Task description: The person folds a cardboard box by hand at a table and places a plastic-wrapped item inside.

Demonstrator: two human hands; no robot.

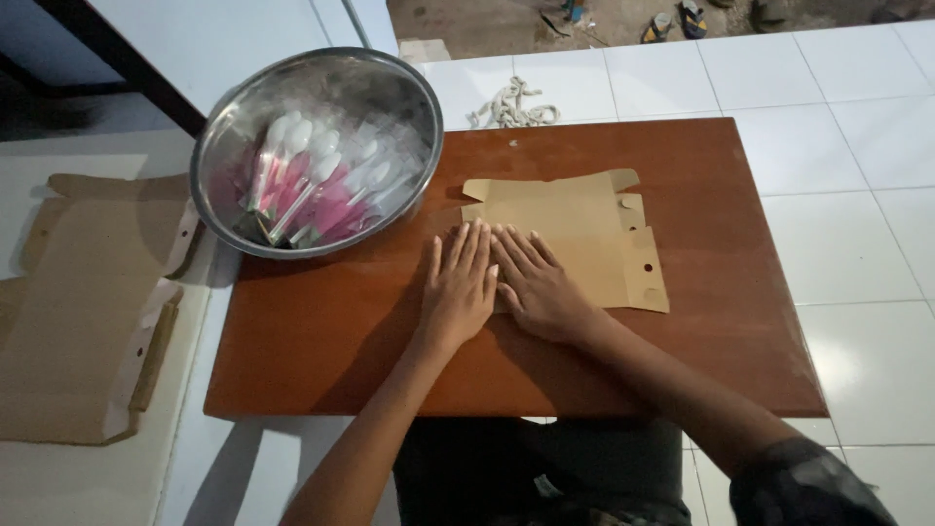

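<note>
From above, both forearms reach forward over a brown wooden board [321, 341]. The left hand [458, 292] lies flat, palm down, fingers stretched out and grasping nothing, its fingertips at the near left edge of a flat tan cardboard box blank [575, 234]. The right hand [538, 287] lies beside it, likewise spread and pressing on the cardboard's lower left corner. Left of them, a steel bowl [390, 88] holds wrapped white plastic spoons [302, 175].

Left hand [458, 289], right hand [539, 287] flat, palms down, side by side.
</note>
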